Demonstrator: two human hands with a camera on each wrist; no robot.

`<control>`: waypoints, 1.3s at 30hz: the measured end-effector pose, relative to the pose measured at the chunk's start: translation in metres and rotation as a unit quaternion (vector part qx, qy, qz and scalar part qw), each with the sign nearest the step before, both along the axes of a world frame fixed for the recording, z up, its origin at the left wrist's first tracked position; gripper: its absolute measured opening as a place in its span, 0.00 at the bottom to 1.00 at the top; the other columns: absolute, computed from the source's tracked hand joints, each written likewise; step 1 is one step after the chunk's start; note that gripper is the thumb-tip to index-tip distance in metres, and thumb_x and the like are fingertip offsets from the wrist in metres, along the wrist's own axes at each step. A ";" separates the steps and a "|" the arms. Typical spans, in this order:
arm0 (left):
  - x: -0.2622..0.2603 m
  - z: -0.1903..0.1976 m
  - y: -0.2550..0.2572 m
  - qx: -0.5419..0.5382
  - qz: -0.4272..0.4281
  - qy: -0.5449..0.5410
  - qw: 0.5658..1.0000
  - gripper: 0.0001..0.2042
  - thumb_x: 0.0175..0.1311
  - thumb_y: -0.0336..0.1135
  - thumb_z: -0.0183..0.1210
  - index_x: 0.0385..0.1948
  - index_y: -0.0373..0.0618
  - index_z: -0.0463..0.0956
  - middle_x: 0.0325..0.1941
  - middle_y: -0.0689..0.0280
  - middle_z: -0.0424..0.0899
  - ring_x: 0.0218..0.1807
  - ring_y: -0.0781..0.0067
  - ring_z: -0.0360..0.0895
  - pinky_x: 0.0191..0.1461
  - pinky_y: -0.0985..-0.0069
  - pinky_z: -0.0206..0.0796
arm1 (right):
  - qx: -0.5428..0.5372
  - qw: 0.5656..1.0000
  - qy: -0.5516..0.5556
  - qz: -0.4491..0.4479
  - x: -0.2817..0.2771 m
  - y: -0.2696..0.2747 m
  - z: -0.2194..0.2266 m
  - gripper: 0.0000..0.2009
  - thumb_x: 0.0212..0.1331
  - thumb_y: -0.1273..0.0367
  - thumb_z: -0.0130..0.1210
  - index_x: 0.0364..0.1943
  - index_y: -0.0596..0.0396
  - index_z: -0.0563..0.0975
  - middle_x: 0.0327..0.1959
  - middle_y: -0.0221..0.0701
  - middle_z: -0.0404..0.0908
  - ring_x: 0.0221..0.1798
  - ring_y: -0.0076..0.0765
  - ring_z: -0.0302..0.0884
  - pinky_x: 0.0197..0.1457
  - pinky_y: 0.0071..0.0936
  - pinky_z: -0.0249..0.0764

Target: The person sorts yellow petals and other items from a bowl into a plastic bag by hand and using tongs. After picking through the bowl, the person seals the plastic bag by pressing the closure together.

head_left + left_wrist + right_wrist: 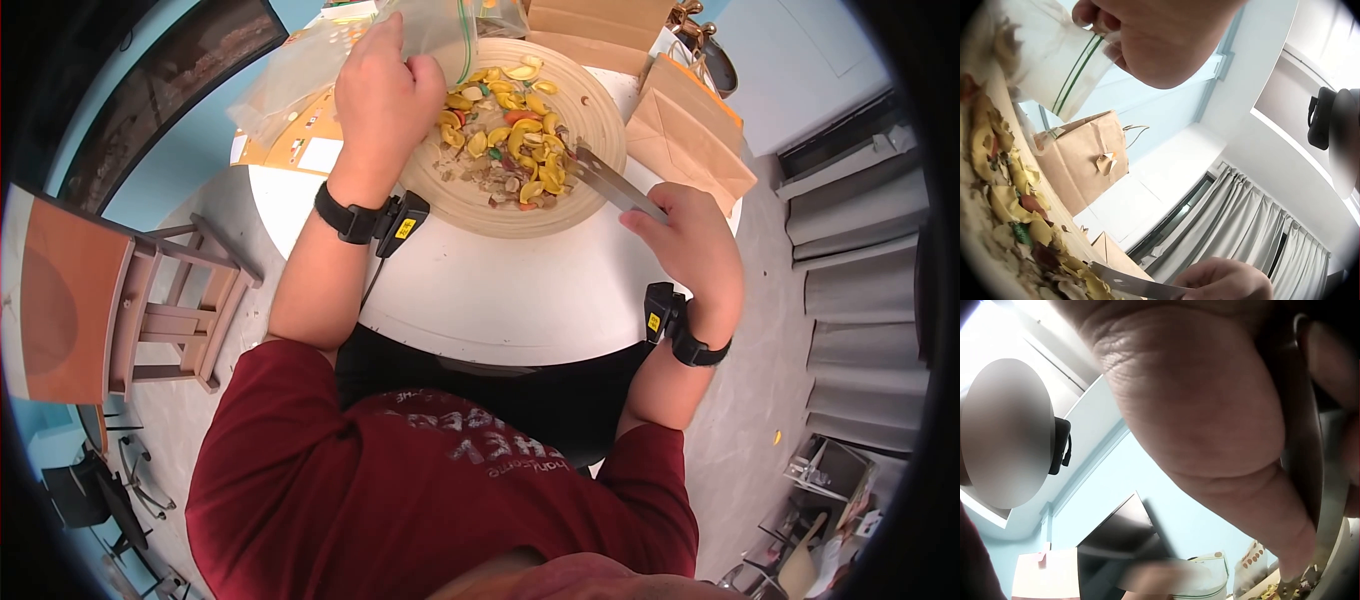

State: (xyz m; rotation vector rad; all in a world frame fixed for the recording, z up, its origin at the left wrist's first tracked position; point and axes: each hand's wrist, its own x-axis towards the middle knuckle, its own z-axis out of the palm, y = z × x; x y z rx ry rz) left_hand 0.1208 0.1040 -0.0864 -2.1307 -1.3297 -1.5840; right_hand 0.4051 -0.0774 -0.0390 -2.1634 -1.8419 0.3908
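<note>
Left hand (388, 95) grips a clear bag (425, 38); right hand (692, 240) holds metal tongs (622, 190) at a round plate (572, 215).

In the head view, the plate rests on a white table (480, 300), bearing a pile of yellow pieces (535, 140) with orange, green and brown bits; the tongs' tips reach the pile's right edge, and the bag hangs by the plate's far left rim, near paper bags (685, 135). In the left wrist view, left fingers pinch the bag near its green zip line, while the right hand's fingers curl round the tongs. In the right wrist view, the right thumb lies along the tongs; the left hand is blurred beside the bag.
</note>
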 end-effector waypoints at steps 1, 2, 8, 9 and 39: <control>0.001 -0.001 0.000 0.006 0.000 -0.001 1.000 0.24 0.58 0.32 0.59 0.58 0.31 0.81 0.42 0.44 0.87 0.37 0.49 0.84 0.49 0.60 0.77 | -0.010 1.000 -0.010 -0.008 -0.003 0.001 0.002 0.18 0.54 0.60 0.69 0.27 0.65 0.79 0.25 0.52 0.78 0.31 0.60 0.76 0.35 0.46 0.71; 0.001 -0.001 0.001 0.011 0.001 -0.001 1.000 0.24 0.58 0.32 0.59 0.58 0.31 0.81 0.42 0.44 0.87 0.36 0.50 0.84 0.48 0.60 0.77 | -0.019 0.999 -0.020 -0.016 -0.005 0.002 0.003 0.18 0.54 0.60 0.69 0.28 0.64 0.80 0.26 0.52 0.79 0.32 0.61 0.77 0.36 0.47 0.72; 0.002 -0.001 0.001 0.016 -0.002 -0.004 1.000 0.24 0.58 0.32 0.59 0.58 0.31 0.81 0.41 0.45 0.87 0.36 0.50 0.84 0.48 0.60 0.77 | -0.019 0.997 -0.081 0.001 -0.010 0.001 0.003 0.14 0.53 0.61 0.69 0.31 0.60 0.83 0.32 0.49 0.83 0.39 0.60 0.82 0.42 0.48 0.78; 0.002 -0.001 0.001 0.016 -0.003 -0.004 1.000 0.24 0.58 0.32 0.59 0.58 0.31 0.81 0.41 0.44 0.87 0.36 0.50 0.84 0.48 0.60 0.77 | -0.022 0.996 -0.087 -0.001 -0.011 0.001 0.004 0.14 0.53 0.61 0.69 0.31 0.59 0.84 0.32 0.48 0.84 0.39 0.60 0.82 0.42 0.48 0.78; 0.000 0.003 -0.003 -0.045 -0.085 0.021 0.995 0.20 0.60 0.28 0.54 0.53 0.31 0.84 0.27 0.48 0.86 0.18 0.61 0.83 0.33 0.67 0.78 | 0.160 0.973 0.162 -0.045 -0.010 0.042 -0.010 0.19 0.60 0.61 0.69 0.28 0.66 0.77 0.18 0.42 0.71 0.22 0.34 0.65 0.29 0.37 0.66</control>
